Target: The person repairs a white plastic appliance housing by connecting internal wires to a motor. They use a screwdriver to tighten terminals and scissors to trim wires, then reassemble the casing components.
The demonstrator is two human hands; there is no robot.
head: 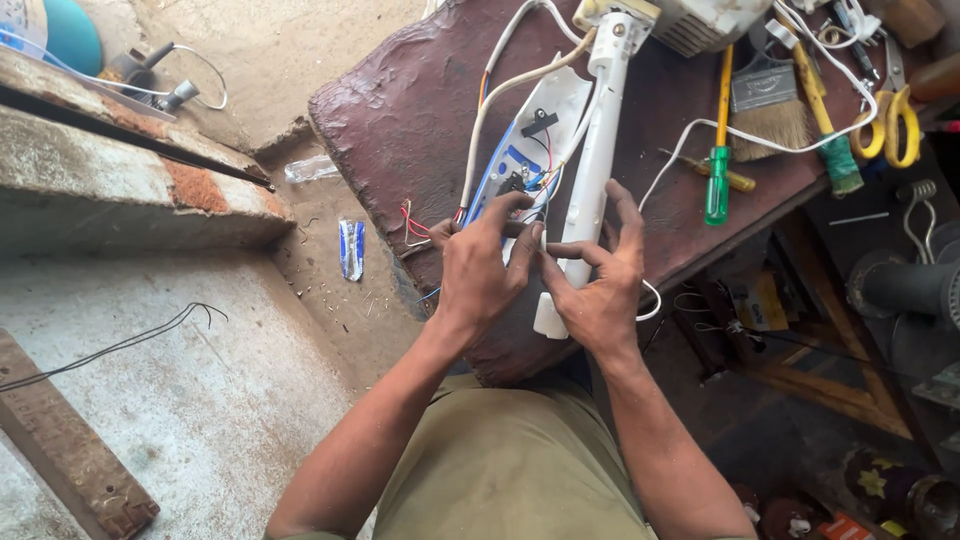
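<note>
Under the fingers of the left hand (480, 262) lies an opened white plastic housing (545, 130), smooth and slightly glossy, with thin plastic-insulated wires (540, 165) in blue, red and black. Between the fingers of both hands runs a white plastic column (598, 165), smooth and soiled; the right hand (598, 285) closes around it. Beneath the fingers, the tabletop (420, 110) is dark reddish-brown, matt, worn and scuffed. Beyond the right fingertips lie a screwdriver (718, 165) with a glossy translucent green plastic handle and a bristle brush (768, 110) with a dull metal ferrule.
</note>
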